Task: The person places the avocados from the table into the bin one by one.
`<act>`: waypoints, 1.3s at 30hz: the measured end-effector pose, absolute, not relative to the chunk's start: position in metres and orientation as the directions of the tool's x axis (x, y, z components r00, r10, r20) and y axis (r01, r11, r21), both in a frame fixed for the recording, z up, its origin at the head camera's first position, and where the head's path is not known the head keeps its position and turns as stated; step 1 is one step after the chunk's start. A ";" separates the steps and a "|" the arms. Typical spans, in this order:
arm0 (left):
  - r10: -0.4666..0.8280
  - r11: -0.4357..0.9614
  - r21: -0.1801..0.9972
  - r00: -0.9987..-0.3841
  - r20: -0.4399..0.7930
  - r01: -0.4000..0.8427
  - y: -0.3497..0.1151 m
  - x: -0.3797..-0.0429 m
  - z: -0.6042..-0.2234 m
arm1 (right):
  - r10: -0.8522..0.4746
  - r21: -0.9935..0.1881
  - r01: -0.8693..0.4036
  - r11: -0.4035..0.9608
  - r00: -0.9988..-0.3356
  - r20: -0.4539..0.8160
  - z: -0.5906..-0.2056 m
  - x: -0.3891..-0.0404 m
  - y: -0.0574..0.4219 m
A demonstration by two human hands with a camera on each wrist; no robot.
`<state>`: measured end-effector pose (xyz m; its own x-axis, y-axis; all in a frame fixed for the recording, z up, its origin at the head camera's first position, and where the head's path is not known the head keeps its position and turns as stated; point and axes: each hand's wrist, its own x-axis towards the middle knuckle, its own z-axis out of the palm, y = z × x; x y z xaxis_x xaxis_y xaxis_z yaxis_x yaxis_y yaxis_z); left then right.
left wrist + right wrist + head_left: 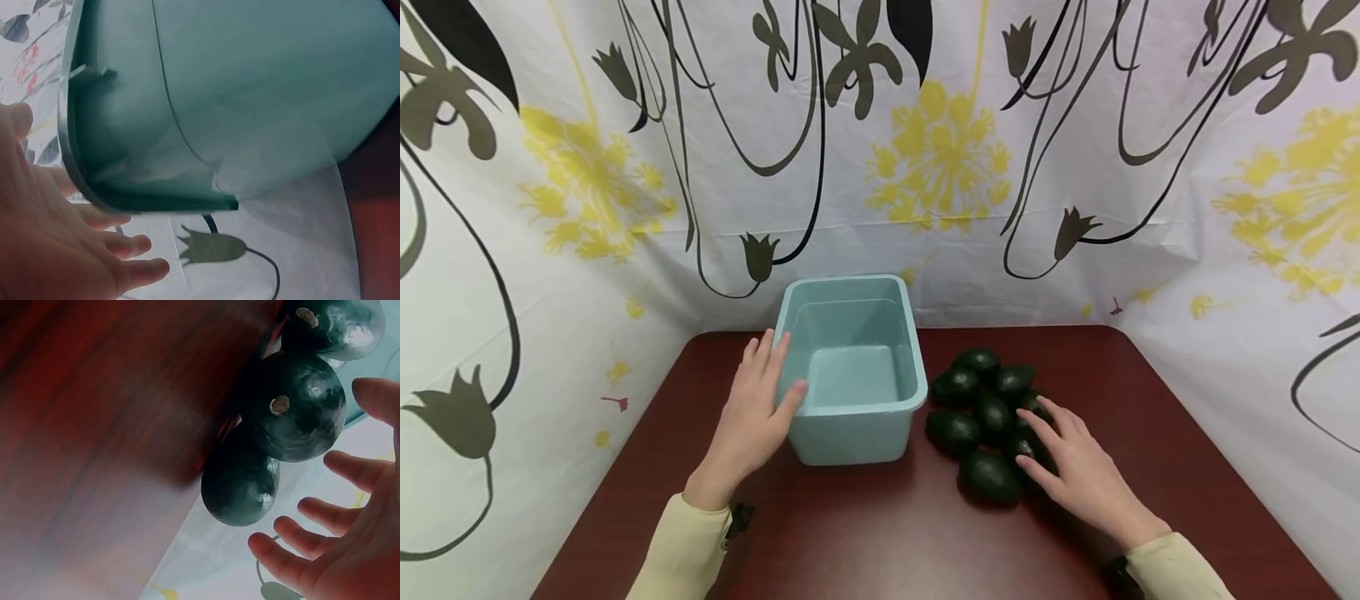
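A light blue-green plastic tub [850, 433] stands on the table, and no items show inside it. My left hand [752, 417] is at the tub's left rim with its fingers extended; in the left wrist view the hand [62, 237] lies beside the rim of the tub [250, 94]. To the right of the tub lies a cluster of several dark green avocados [988, 477]. Over the right side of that cluster is my right hand [1086, 471], fingers spread and loosely bent. The right wrist view shows its fingers apart, close to an avocado [294, 406] without gripping it.
The dark red-brown table [865, 533] extends in front of the tub and along both sides. A white cloth [865, 200] printed with grey and yellow flowers hangs behind the table and at its sides.
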<state>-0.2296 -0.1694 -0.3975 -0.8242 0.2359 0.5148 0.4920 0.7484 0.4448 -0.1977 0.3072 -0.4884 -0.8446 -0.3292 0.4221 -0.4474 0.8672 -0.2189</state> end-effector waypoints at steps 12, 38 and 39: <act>0.223 0.812 0.428 -0.890 0.398 0.396 -0.162 -0.233 -0.399 | -0.312 -0.191 -0.412 0.891 -0.861 0.401 -0.490 -0.196 0.304; 0.208 0.866 0.396 -0.939 0.273 0.307 -0.159 -0.237 -0.395 | -0.373 -0.253 -0.440 0.861 -0.887 0.273 -0.494 -0.204 0.302; 0.208 0.866 0.396 -0.940 0.271 0.305 -0.159 -0.238 -0.395 | -0.372 -0.262 -0.438 0.860 -0.890 0.265 -0.495 -0.205 0.302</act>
<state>-0.2379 -0.1588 -0.3952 -0.9400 0.2076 0.2706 0.3053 0.8660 0.3961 -0.2048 0.3019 -0.4949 -0.8896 -0.3718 0.2653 -0.4377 0.8600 -0.2623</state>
